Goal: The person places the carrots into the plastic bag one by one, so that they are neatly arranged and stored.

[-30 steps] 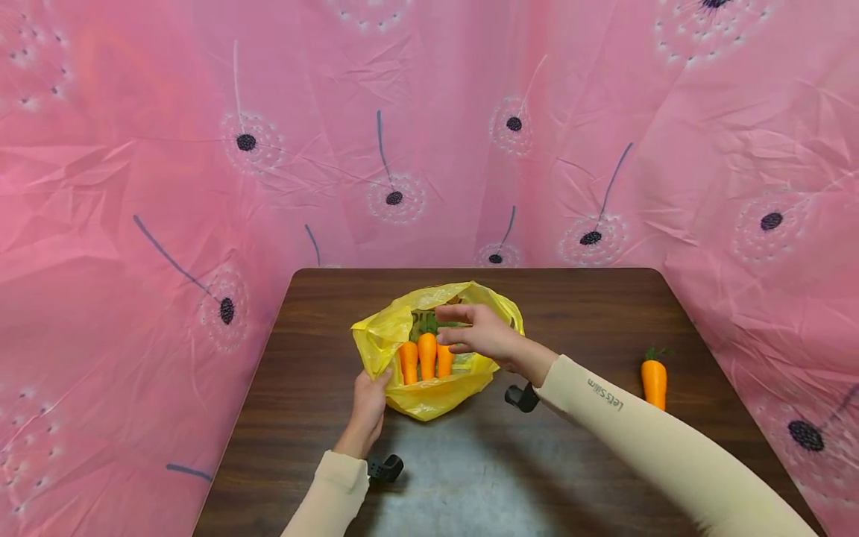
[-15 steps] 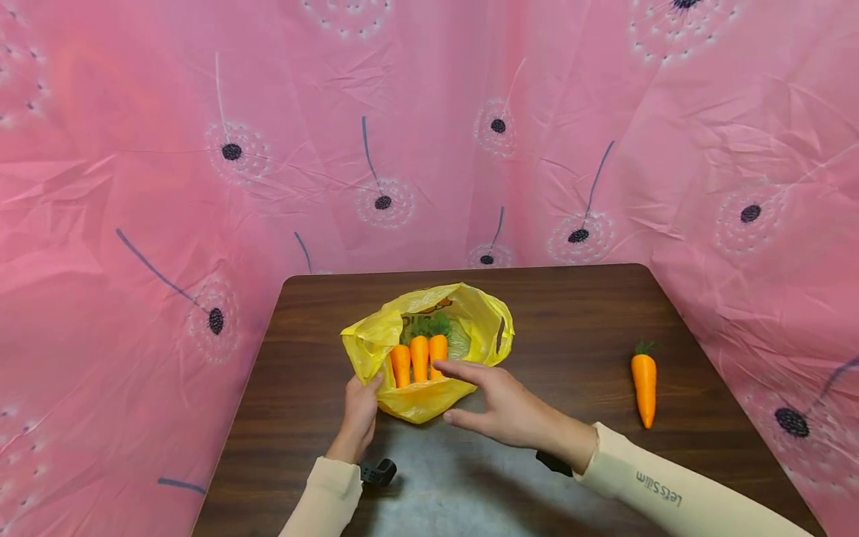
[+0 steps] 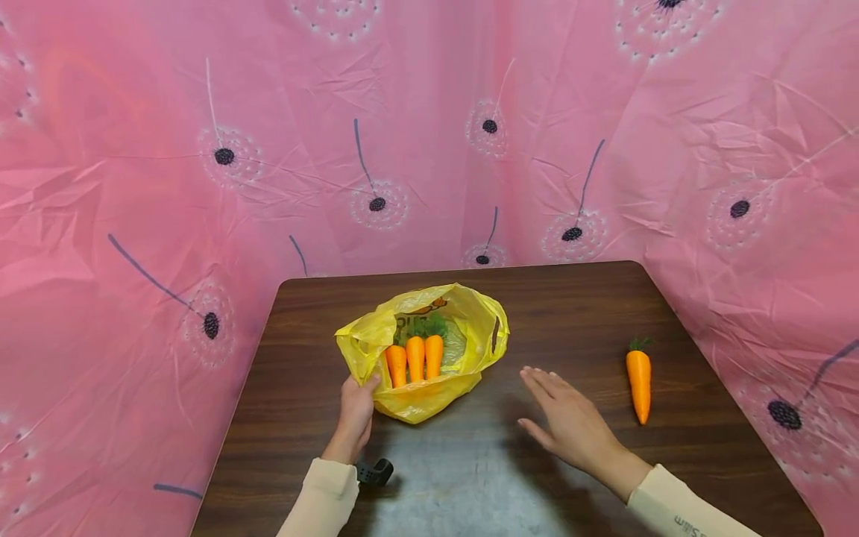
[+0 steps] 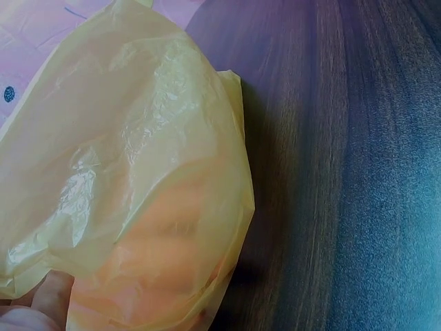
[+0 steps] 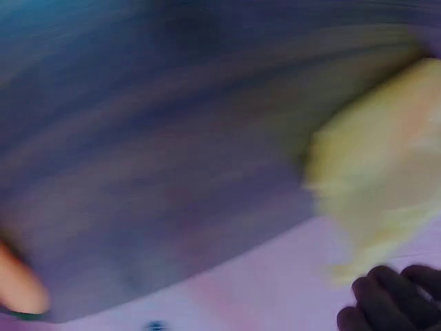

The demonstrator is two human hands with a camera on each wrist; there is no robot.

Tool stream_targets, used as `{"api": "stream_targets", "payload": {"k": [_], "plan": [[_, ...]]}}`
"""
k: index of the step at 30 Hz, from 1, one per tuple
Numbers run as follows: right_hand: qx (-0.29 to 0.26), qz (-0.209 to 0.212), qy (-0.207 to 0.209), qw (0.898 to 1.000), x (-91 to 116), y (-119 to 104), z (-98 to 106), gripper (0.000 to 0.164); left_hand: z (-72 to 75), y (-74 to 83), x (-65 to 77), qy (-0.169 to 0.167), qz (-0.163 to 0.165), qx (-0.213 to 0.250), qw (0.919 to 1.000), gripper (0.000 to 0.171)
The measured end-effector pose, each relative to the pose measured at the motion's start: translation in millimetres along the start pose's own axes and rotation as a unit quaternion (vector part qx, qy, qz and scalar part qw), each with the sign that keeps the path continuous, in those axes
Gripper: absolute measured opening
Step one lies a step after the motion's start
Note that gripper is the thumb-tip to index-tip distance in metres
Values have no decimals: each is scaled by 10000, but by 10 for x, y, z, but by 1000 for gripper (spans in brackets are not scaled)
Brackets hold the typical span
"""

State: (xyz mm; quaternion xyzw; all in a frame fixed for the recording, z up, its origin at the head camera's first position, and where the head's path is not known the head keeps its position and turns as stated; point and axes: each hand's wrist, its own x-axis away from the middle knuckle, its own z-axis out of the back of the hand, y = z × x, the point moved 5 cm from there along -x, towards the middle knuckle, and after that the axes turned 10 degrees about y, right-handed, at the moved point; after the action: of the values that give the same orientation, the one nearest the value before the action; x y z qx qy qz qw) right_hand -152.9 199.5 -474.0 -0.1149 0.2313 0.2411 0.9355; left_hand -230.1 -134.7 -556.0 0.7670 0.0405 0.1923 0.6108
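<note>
My left hand (image 3: pixel 357 412) grips the near left edge of a yellow plastic bag (image 3: pixel 423 403), whose mouth faces up and toward me. Inside it, three orange carrots (image 3: pixel 415 358) with green tops lie side by side. In the left wrist view their orange shows through the thin bag (image 4: pixel 138 124). My right hand (image 3: pixel 573 425) is over the table between the bag and a lone carrot (image 3: pixel 640 384), fingers extended and nothing held. The right wrist view is blurred, with the dark fingers of the hand (image 5: pixel 393 303) at the lower right corner.
A brown wood-grain table (image 3: pixel 288 328) carries everything, with a pale sheen at its near middle. Pink cloth (image 3: pixel 429 134) with a dandelion print hangs behind it and along both sides. A black band (image 3: pixel 376 472) is on the left wrist.
My right hand has drawn back out of the bag's mouth and moved right, toward the lone carrot. The left hand keeps its hold on the bag. The head view has turned slightly right.
</note>
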Motion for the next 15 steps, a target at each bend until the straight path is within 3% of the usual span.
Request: {"api": "stream_targets", "payload": {"k": [3, 8, 11, 15], "plan": [[540, -572, 117, 9968, 185, 497, -101, 80, 4, -1, -2, -10, 2, -17, 10000, 38], [984, -1825, 126, 9782, 490, 1282, -159, 85, 16, 1, 7, -4, 43, -73, 10000, 39], [1008, -2307, 98, 9677, 609, 1598, -152, 87, 27, 10, 13, 2, 48, -67, 10000, 40], [980, -2730, -34, 9570, 687, 1847, -127, 91, 38, 14, 10, 18, 50, -46, 10000, 39]]}}
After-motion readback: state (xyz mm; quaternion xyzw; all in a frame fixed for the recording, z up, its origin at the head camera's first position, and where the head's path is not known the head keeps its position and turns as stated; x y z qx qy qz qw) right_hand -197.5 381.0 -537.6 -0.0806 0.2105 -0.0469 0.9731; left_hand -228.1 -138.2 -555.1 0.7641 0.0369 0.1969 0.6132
